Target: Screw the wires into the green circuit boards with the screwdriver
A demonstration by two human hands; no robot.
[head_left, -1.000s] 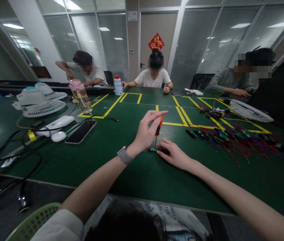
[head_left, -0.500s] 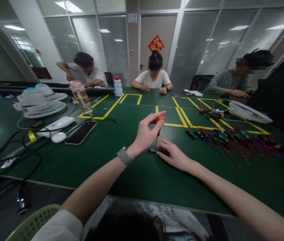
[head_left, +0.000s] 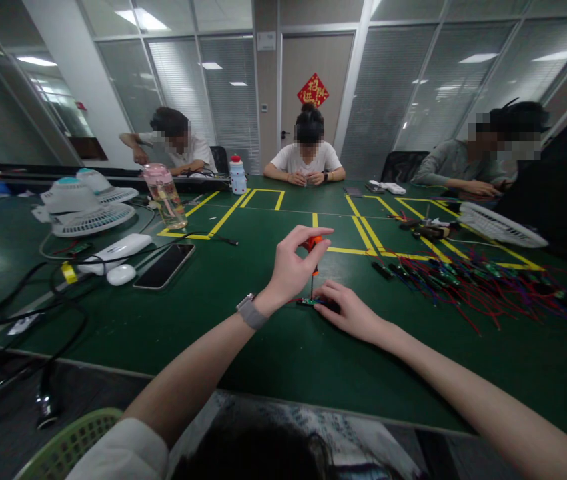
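Note:
My left hand is closed around the orange-and-black handle of a screwdriver, its index finger stretched out over the top. The thin shaft stands nearly upright, its tip down at a small green circuit board lying on the green table. My right hand rests on the table and pinches the board's right side, where a dark part sits mostly under the fingers. A red wire leaves the board on the left.
A heap of wired boards lies to the right. On the left are a phone, a white earbud case, cables, white fans and a pink bottle. Three people sit across the table.
My hands and the screwdriver stay almost in place over the board. The person opposite has brought both hands together. The view has shifted slightly.

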